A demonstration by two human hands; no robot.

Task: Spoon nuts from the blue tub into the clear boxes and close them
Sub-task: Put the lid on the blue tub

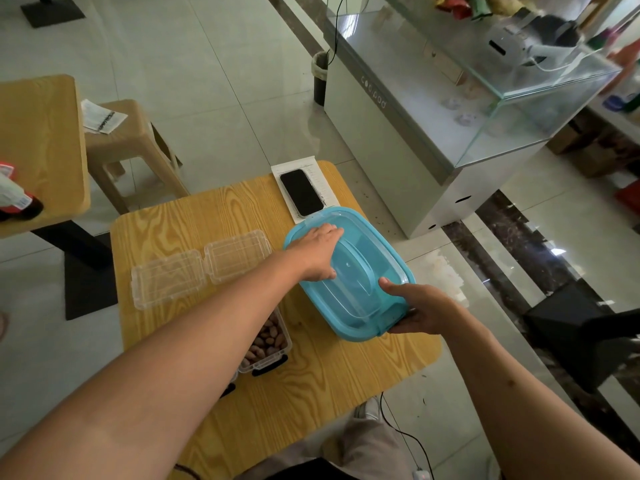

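Note:
The blue tub (360, 271) stands on the right half of the wooden table (194, 220) with its translucent blue lid on. My left hand (317, 252) lies flat on the lid's far left part, fingers stretched out. My right hand (420, 308) grips the tub's near right edge, thumb on top and fingers underneath. Left of the tub stands a clear box (268, 341) holding brown nuts, its black latch toward me. Two clear hinged lids (201, 268) lie open behind it. My left forearm hides a second box.
A black phone (301, 192) lies on a sheet of paper at the table's far edge, just behind the tub. A beige plastic stool (128, 150) and a second wooden table (38, 143) stand to the left. A glass-topped counter (433, 109) is to the right.

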